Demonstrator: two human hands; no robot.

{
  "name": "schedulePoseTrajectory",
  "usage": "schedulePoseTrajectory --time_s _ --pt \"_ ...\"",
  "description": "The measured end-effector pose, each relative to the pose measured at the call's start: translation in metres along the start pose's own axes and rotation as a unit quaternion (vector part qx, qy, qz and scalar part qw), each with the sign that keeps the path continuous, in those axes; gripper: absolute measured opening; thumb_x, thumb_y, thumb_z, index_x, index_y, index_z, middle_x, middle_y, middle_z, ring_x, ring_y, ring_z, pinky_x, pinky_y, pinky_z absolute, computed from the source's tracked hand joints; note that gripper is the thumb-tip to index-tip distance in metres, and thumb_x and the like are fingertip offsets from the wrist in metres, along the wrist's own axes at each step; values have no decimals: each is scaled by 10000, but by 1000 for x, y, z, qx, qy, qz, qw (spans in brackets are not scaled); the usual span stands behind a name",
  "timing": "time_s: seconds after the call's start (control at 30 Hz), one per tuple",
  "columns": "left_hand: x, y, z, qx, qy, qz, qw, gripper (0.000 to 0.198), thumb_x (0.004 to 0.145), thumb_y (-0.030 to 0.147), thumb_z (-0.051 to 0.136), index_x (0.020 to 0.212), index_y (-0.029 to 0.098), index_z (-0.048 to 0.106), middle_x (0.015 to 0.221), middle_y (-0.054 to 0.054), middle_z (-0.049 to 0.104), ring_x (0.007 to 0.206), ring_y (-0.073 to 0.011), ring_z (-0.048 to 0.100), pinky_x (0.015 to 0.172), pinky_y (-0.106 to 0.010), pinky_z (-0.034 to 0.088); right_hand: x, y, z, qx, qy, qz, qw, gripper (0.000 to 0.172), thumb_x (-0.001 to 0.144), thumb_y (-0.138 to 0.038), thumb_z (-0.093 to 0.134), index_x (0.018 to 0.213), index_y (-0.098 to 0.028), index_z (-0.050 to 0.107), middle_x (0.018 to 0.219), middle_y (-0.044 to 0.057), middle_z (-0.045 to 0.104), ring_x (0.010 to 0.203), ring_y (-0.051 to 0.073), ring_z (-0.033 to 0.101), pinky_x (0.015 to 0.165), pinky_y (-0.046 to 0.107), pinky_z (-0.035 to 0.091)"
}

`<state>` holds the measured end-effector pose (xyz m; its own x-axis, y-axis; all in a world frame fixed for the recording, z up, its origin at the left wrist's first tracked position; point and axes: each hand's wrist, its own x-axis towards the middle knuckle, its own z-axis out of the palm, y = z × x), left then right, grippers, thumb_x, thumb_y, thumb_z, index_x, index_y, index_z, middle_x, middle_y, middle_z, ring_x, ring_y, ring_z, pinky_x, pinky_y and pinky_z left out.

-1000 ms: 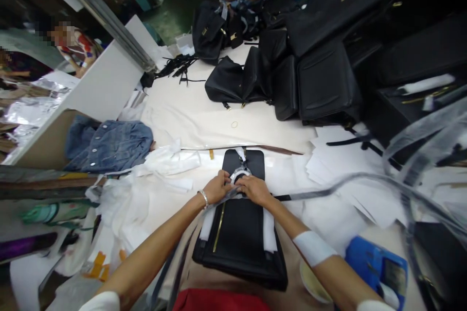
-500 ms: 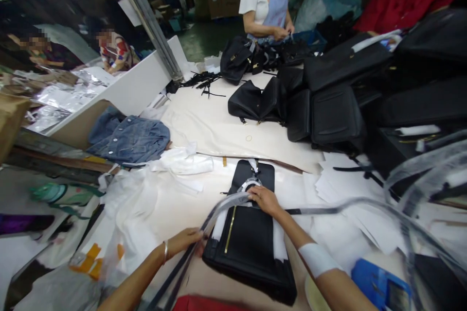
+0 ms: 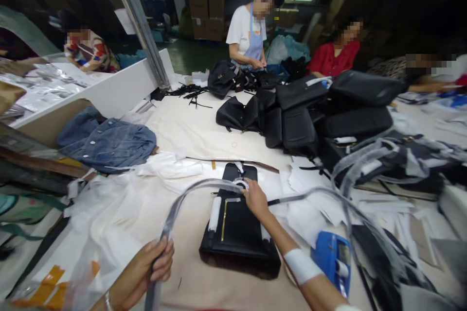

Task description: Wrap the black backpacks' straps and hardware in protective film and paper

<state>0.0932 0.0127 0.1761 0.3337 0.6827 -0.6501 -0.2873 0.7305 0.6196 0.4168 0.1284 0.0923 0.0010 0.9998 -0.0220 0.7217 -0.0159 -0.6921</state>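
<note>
A black bag point(image 3: 241, 243) with a gold zipper lies on the worktable in front of me, its flap stretched away from me. White wrapping point(image 3: 214, 214) covers a strap along its left side. My left hand point(image 3: 159, 261) is closed round a long black strap in clear plastic point(image 3: 175, 211), left of the bag. From there the strap arches up to the bag's top handle point(image 3: 241, 183). At that spot my right hand point(image 3: 255, 199) pinches the strap's wrapped part; its fingertips are partly hidden. More of the strap runs off to the right behind my wrist.
Black bags point(image 3: 299, 129) are piled at the back right, with more plastic-wrapped straps point(image 3: 350, 170) nearer. A blue device point(image 3: 330, 257) sits by my right forearm. At left lie a denim garment point(image 3: 113, 141) and white sheeting point(image 3: 127, 199). Several people work beyond the table.
My left hand has moved left and down, away from the bag, drawing the strap into a wide arch. My right hand remains at the handle. The camera view has shifted right and up.
</note>
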Motion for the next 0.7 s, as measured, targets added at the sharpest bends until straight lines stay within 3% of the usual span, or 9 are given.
schedulePoseTrajectory --time_s 0.03,0.1,0.23,0.3,0.4,0.5,0.57,0.63,0.7 --pt "6 15 19 -25 -31 22 999 305 821 451 531 679 182 503 524 81 280 410 -47 196 468 -220 311 -20 -19 -2 64 31 25 997 347 862 -351 484 1185 -224 491 1117 108 560 994 245 536 883 399 411" --pt "23 33 61 -74 -67 77 992 269 832 414 534 715 173 505 540 84 278 419 -41 209 476 -205 318 -65 -63 1 250 -21 56 966 417 839 -438 523 1209 -263 449 1062 78 589 936 224 568 846 386 441" --pt "62 31 128 -106 -67 166 978 266 800 430 570 787 170 514 565 76 369 464 -50 354 578 -223 408 -143 -128 17 536 -209 95 812 651 703 -549 654 1244 -285 407 916 46 620 776 198 597 701 349 478" --pt "77 21 138 -9 -57 163 985 308 790 477 546 805 170 526 595 45 468 513 -91 465 607 -259 434 -159 -130 11 552 -256 154 778 592 693 -576 639 1161 -253 473 710 1 581 535 142 517 542 296 451" --pt "89 4 127 300 -7 167 939 341 783 504 498 755 170 562 646 -24 576 633 -191 575 637 -311 440 -158 -96 -17 401 -234 168 870 298 762 -480 597 908 -221 572 604 -36 523 469 103 441 488 234 383" --pt "100 -15 105 570 60 249 781 333 802 459 452 814 165 608 847 -100 629 876 -271 584 808 -376 421 -143 -51 -43 120 -145 110 976 168 802 -366 576 793 -199 578 696 3 615 644 156 571 578 237 406" --pt "116 -28 92 650 110 287 695 360 810 398 427 1006 143 590 1087 -147 585 1059 -310 517 910 -437 378 -132 -30 -51 -48 -111 127 984 134 841 -292 534 859 -175 598 778 66 662 752 212 620 648 278 432" --pt "137 -38 83 666 158 291 669 414 776 325 445 1123 116 530 1274 -172 478 1185 -326 437 947 -471 369 -124 -16 -60 -121 -73 173 975 138 851 -237 533 916 -144 613 847 122 670 812 252 632 698 332 454" --pt "159 -43 80 630 169 275 706 405 746 334 494 1065 90 551 1174 -176 546 1153 -312 482 951 -442 406 -124 -8 -76 -102 -22 198 975 182 861 -263 551 987 -141 604 938 116 651 851 236 622 731 359 480"
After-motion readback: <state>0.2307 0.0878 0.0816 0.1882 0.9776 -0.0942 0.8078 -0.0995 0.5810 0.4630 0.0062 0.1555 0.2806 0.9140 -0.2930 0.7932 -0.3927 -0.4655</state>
